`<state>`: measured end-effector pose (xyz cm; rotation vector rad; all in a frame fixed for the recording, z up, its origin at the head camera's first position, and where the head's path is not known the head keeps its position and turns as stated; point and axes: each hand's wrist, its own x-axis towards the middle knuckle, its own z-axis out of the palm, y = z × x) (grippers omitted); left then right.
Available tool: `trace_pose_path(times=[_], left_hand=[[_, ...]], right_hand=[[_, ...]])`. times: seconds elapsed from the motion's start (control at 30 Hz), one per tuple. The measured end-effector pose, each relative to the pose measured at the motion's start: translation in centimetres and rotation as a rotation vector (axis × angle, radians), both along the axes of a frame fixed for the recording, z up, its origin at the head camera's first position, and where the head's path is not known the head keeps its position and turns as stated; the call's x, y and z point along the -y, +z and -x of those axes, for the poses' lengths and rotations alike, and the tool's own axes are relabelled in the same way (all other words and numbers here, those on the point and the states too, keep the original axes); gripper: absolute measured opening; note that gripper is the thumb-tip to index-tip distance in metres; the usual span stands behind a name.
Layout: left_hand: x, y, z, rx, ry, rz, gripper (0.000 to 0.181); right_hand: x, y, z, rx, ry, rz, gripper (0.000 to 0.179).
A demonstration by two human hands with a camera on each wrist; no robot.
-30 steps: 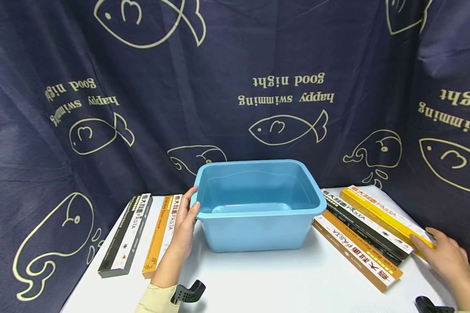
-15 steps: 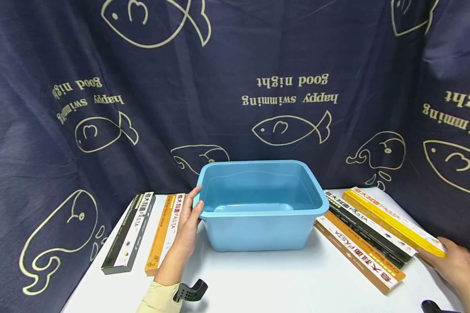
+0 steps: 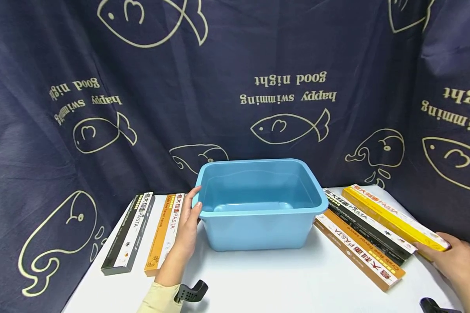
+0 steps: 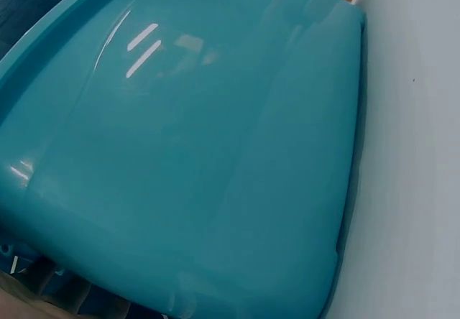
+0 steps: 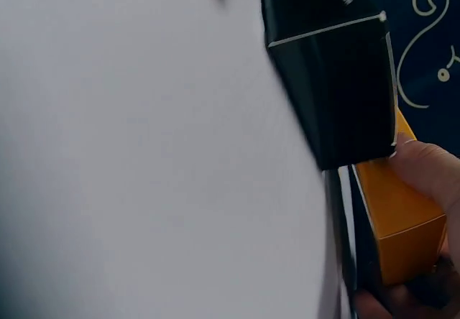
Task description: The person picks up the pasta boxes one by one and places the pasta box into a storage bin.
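In the head view my left hand [image 3: 187,232] grips the left rim of a light blue plastic bin [image 3: 254,232], which sits mid-table. Its outer wall [image 4: 194,146] fills most of the left wrist view. At the far right, my right hand [image 3: 456,261] holds the near end of a yellow pasta box [image 3: 399,221]. In the right wrist view the thumb [image 5: 431,172] lies along one side of the yellow box [image 5: 399,215], with other fingers partly hidden below. A black pasta box [image 3: 372,230] lies against it, and an orange pasta box [image 3: 360,248] is nearer me.
Left of the bin lie another black pasta box [image 3: 129,234] and another orange one [image 3: 160,243], the latter partly behind my left forearm. A dark blue curtain [image 3: 219,108] with fish drawings hangs behind the white table [image 3: 274,278].
The yellow pasta box's near end has shifted right and up a little with my right hand, whose thumb moved from its top to its side. My left hand and the bin stay put.
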<state>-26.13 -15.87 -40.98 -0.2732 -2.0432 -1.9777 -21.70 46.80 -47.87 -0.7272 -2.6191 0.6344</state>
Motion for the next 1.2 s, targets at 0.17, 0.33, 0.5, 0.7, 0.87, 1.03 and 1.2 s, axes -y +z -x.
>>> trace_pose_path(times=[0.17,0.33,0.5,0.7,0.87,1.03,1.2], left_hand=[[0.0,0.0,0.0,0.006,0.004,0.007,0.047],[0.0,0.0,0.0,0.002,0.006,0.005,0.047],[-0.1,0.0,-0.1,0.0,0.007,0.008,0.046],[0.0,-0.1,0.1,0.006,0.017,0.017,0.046],[0.0,-0.2,0.2,0.007,0.014,0.019,0.046],[-0.1,-0.2,0.1,-0.004,0.014,0.032,0.046],[0.0,-0.2,0.1,-0.003,0.012,0.032,0.047]], right_hand=[[0.6,1.2,-0.1,-0.034,-0.012,0.061,0.08],[1.3,1.9,0.2,-0.061,-0.064,0.2,0.084],[1.6,2.5,0.5,-0.106,-0.083,0.289,0.081],[2.0,3.0,1.0,-0.183,-0.155,0.545,0.072],[2.6,3.2,1.0,-0.259,-0.212,0.679,0.068],[2.9,3.2,0.9,-0.339,-0.244,0.701,0.061],[2.9,3.9,0.9,-0.478,-0.21,0.806,0.057]])
